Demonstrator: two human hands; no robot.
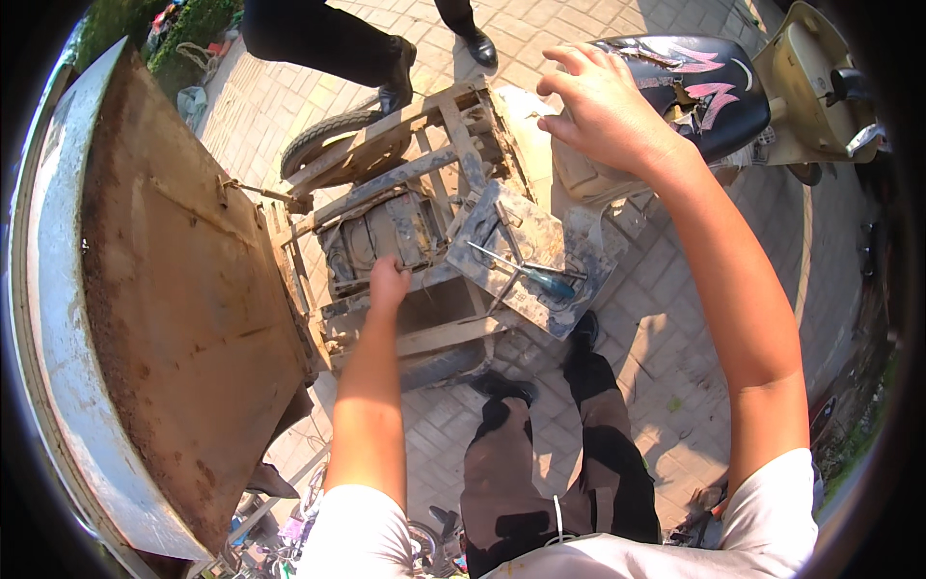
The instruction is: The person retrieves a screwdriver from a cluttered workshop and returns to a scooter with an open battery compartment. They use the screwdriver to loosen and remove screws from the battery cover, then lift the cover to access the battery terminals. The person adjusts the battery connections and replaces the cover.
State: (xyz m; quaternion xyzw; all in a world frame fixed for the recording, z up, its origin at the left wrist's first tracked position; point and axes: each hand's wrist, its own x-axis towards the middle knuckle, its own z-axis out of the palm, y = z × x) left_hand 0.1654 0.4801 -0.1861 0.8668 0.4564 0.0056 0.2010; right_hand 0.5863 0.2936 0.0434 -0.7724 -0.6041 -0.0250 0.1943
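Observation:
My left hand [389,281] is closed at the near edge of a dusty battery compartment [371,236] in a three-wheeler's frame. What its fingers grip, if anything, is too small to make out. My right hand [610,114] has its fingers apart and bent, over the beige body beside the torn black seat [721,92] with pink markings. I cannot tell whether it touches the body. Between my hands lies a dirty flat panel [526,236]. On it rest a screwdriver [548,282] with a blue handle and several other metal tools.
A rusty cargo bed [183,299] stands tipped up on the left. The bare metal frame [371,198] has a wheel [333,140] on its far side. Another person's dark-trousered leg [323,43] is beyond it. Brick paving [694,261] surrounds the vehicle.

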